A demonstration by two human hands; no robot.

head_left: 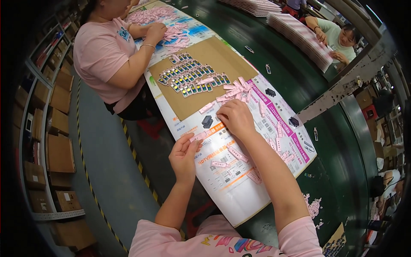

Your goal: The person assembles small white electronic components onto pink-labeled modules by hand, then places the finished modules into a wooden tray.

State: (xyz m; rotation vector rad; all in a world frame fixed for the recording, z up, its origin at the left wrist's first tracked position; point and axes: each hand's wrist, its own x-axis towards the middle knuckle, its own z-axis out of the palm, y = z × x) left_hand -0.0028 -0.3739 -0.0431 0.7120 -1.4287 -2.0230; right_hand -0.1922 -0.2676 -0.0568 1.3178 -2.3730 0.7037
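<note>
My left hand (pixel 184 153) pinches a small pink plastic casing (pixel 198 137) between thumb and fingers, over the printed paper sheet (pixel 231 201) on the table. Ahead and to the right, my right hand (pixel 236 118) is bent over the same sheet with its fingertips drawn together; whatever they hold is hidden. Beyond it lies a heap of pink casings (pixel 238 89), with one single casing (pixel 206 107) to its left. Several more casings (pixel 237 154) lie scattered beside and under my right forearm. Farther off, rows of small circuit boards in pink shells (pixel 192 77) cover part of a brown cardboard sheet (pixel 180 105).
A co-worker in pink (pixel 107 55) sits at the far left by another pile of pink parts (pixel 156 15). Across the green bench (pixel 274 51), another person (pixel 342 40) handles stacked pink-and-white trays (pixel 299 38). A metal post (pixel 338 85) rises at right; tiny pink parts (pixel 313 206) lie lower right.
</note>
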